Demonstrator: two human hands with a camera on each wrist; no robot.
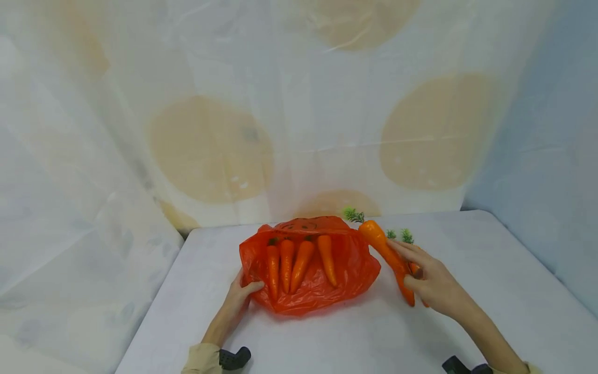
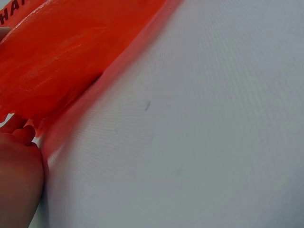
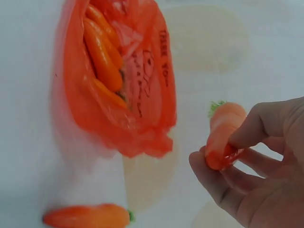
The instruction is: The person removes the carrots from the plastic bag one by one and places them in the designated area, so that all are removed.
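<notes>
Four carrots (image 1: 302, 266) lay side by side within the red bag (image 1: 352, 272) in the head view, all of them toward the bag's middle and left. The bag rested on the white tabletop (image 1: 336, 340). At the bag's left edge, the left hand (image 1: 239, 295) gripped the plastic, thumb on the near side. Just beside the bag's right edge, the right hand (image 1: 436, 283) pinched a larger carrot (image 1: 390, 255), tilted, its thick end nearest the bag. Green tops (image 1: 407, 236) showed beyond that hand, right of the bag. Behind the bag hung a pale curtain (image 1: 322, 104) with tan circles.

From the left wrist, the bag's red side filled the upper left, part of its black lettering (image 2: 12, 12) showing. The left hand's fingers were bent at the bag's edge, partly cut off by the frame.

From the right wrist, the bag gaped, with carrots inside and lettering on its inner wall. Apart from the bag, the right hand pinched its carrot between thumb and fingers. A loose carrot (image 3: 88, 216) lay on the tabletop, below the bag in that view.
</notes>
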